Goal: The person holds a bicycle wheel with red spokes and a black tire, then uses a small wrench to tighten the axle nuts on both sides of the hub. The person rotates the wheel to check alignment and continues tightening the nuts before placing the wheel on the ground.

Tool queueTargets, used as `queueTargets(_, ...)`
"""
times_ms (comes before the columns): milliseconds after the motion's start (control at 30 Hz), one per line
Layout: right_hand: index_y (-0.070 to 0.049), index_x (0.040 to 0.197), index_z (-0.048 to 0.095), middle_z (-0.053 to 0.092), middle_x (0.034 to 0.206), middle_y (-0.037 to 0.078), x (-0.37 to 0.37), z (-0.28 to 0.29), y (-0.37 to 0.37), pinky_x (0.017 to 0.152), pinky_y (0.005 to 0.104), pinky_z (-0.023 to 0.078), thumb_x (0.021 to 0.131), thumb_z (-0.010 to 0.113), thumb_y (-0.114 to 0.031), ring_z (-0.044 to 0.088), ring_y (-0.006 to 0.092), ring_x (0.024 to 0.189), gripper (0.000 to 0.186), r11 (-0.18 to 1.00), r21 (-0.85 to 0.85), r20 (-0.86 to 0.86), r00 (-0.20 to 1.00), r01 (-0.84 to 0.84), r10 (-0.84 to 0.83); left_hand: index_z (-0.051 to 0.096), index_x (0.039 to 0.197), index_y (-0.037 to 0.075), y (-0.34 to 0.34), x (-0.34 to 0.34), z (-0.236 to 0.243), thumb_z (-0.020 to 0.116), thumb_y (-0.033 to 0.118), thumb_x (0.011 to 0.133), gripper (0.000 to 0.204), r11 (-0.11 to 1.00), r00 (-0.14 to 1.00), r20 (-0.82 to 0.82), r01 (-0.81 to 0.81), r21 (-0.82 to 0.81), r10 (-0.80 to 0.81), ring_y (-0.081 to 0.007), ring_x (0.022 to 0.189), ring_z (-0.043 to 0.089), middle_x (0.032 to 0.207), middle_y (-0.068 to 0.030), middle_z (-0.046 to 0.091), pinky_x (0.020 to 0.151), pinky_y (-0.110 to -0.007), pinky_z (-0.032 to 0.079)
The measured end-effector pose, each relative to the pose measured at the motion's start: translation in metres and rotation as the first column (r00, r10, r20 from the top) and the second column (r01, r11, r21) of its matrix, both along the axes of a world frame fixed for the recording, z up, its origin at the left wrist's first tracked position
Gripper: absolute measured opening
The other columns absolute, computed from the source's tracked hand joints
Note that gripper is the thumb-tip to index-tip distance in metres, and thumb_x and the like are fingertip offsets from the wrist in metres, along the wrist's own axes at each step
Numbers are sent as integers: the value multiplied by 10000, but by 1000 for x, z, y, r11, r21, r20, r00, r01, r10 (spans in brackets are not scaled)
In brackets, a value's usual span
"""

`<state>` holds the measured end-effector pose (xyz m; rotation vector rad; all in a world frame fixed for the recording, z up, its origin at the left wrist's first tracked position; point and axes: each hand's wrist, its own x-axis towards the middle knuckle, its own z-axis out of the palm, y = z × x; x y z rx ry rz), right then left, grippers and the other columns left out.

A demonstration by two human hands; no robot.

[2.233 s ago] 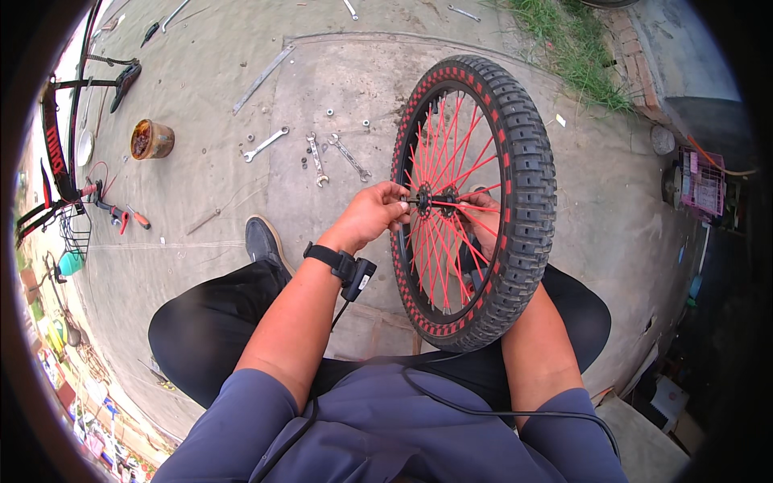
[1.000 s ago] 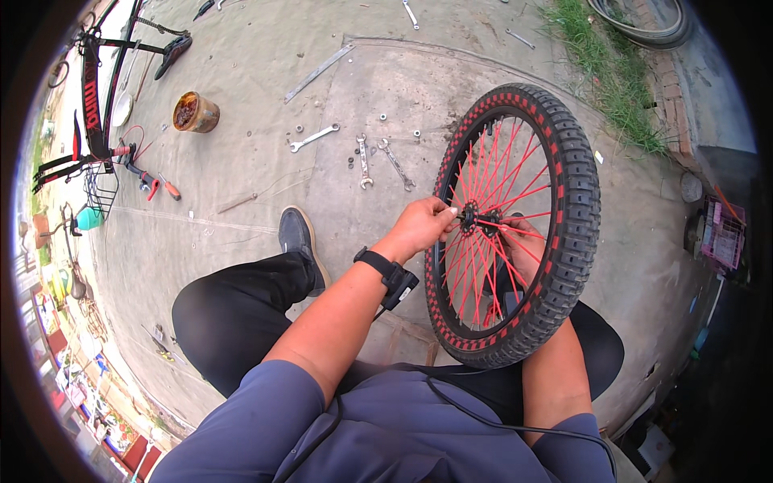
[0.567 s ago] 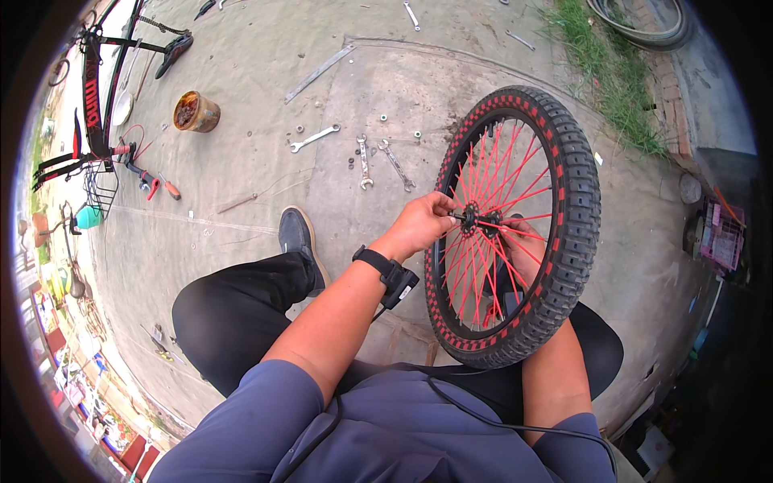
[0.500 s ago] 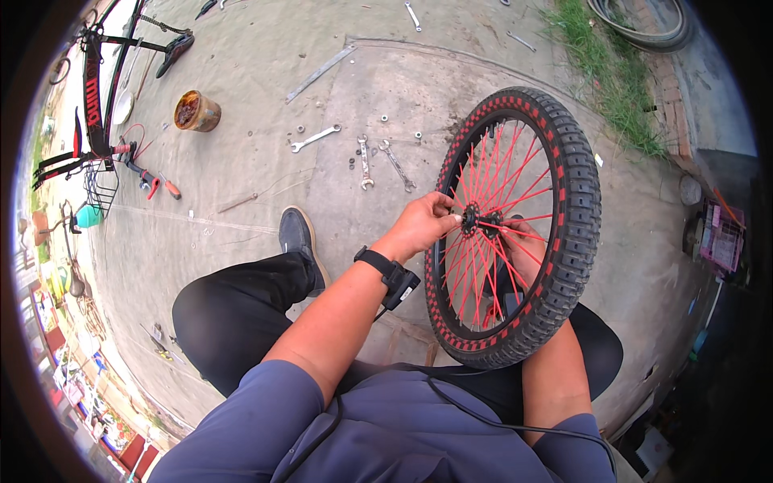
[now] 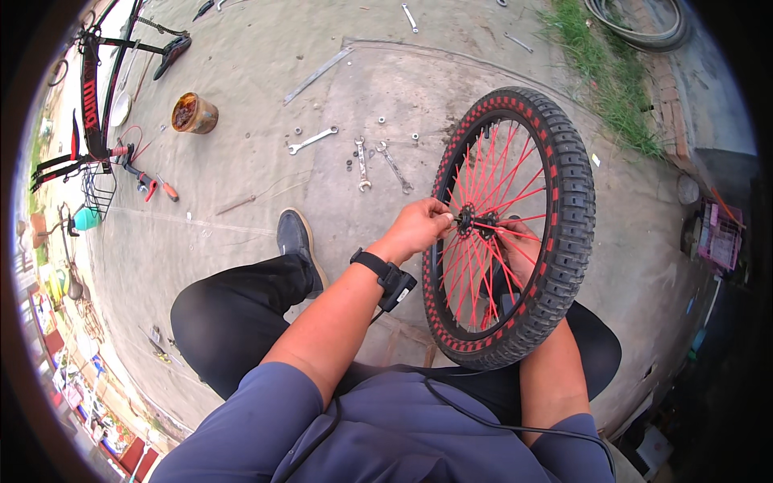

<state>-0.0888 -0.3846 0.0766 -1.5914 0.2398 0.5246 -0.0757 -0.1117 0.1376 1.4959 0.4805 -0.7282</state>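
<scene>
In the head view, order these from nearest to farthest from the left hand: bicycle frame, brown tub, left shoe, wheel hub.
1. Wheel hub: just right of the left hand.
2. Left shoe: on the ground, leftward.
3. Brown tub: farther left, ahead.
4. Bicycle frame: far left.

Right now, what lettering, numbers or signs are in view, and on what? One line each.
Bicycle frame: red lettering along a black tube; wording not copied out here.
Black wrist device: small pale mark, too small to read.
Wheel: red-and-black checks around the side; no lettering I can make out.
Wrenches on the ground: any stamped marks are too small to read.
Clutter at lower left: too blurred to read.
</scene>
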Motion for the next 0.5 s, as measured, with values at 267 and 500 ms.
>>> queueTargets(267,9,1146,623,671,878,44,-2,-6,4,555,217,445,1004,636,-113,592,86,657,188,999,4,42,999,32,-32,657,1143,18,4,4,4,597,336,1029,344,995,989,-118,93,37,-88,-121,745,643,898,-43,680,628,-275,513)
queueTargets(500,-10,1100,637,671,832,38,-7,-64,-15,566,231,474,997,646,-118,616,98,659,150,978,-209,238,970,-4,55,655,1144,24,0,6,7,601,323,1026,327,998,995,-78,59,20,-58,-119,759,648,921,-43,681,630,-274,507)
